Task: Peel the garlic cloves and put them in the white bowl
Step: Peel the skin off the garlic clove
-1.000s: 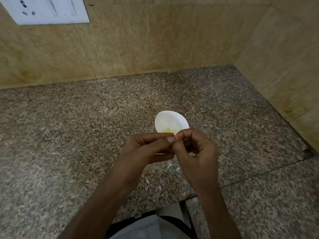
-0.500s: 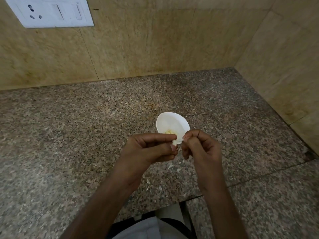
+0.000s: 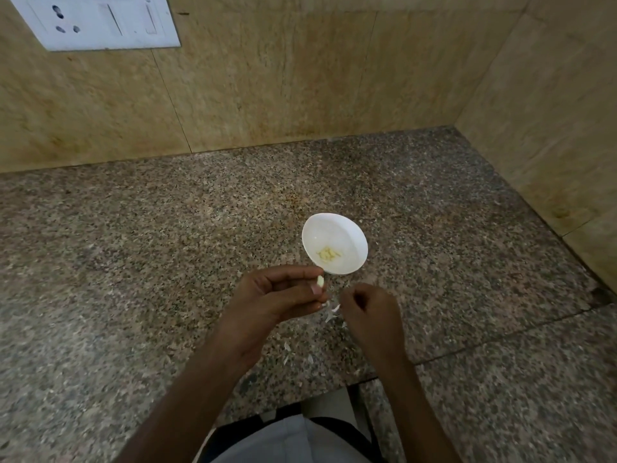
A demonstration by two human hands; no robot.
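I have one garlic clove [image 3: 320, 281], pale and bare, pinched between the thumb and forefinger tips of my left hand [image 3: 277, 295], and it stands out past them. One white bowl [image 3: 350, 228] sits on the granite counter [image 3: 133, 262] just beyond those fingertips, with its near rim close to the clove. In the bottom of the bowl lies a small heap of peeled cloves [image 3: 329, 254]; they run together, so I cannot count them. Papery peel scraps [image 3: 330, 315] lie on the counter between my two sets of fingertips, with a few more back toward my wrists. I can make out about five flakes.

My left hand has its other fingers curled in beneath the pinch, and its forearm comes up from the lower left. My right hand [image 3: 370, 312] is just beside the left, not touching it, with the back up and the fingers curled inward. Whether they hold a scrap of peel I cannot tell. One white switch plate [image 3: 100, 21] is on the wall far beyond my left fingers.
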